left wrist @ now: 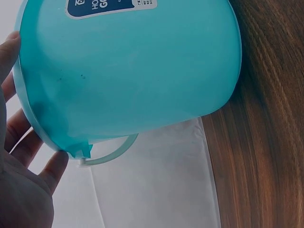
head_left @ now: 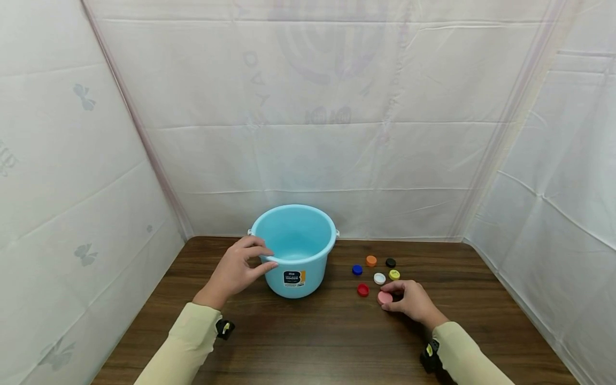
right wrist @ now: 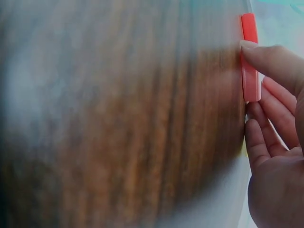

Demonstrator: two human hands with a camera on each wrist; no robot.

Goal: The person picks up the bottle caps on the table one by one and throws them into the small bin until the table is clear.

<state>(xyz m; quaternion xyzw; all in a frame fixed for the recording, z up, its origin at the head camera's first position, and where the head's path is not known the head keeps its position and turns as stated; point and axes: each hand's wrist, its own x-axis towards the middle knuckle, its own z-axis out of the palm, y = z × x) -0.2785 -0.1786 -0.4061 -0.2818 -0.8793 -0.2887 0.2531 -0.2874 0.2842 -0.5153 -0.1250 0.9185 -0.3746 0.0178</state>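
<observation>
A light blue bucket (head_left: 316, 272) stands upright at the back of the wooden table. My left hand (head_left: 237, 270) grips its near left rim, thumb outside and fingers over the inner side. In the left wrist view the fingertips show along the rim of the bucket (left wrist: 156, 80). On the right, my right hand (head_left: 413, 302) pinches a pink bottle cap (head_left: 384, 298) between thumb and fingers, at the tabletop. The right wrist view shows that pink cap (right wrist: 251, 85) edge-on. Nearest to it lie a red cap (head_left: 363, 290), a white cap (head_left: 379, 278) and a yellow cap (head_left: 394, 275).
Farther back lie a blue cap (head_left: 357, 270), an orange cap (head_left: 371, 261) and a black cap (head_left: 391, 262). White sheeting (head_left: 308, 160) rises behind the dark wood table (head_left: 298, 342) and along both sides. The bucket's handle (left wrist: 114, 154) hangs behind it.
</observation>
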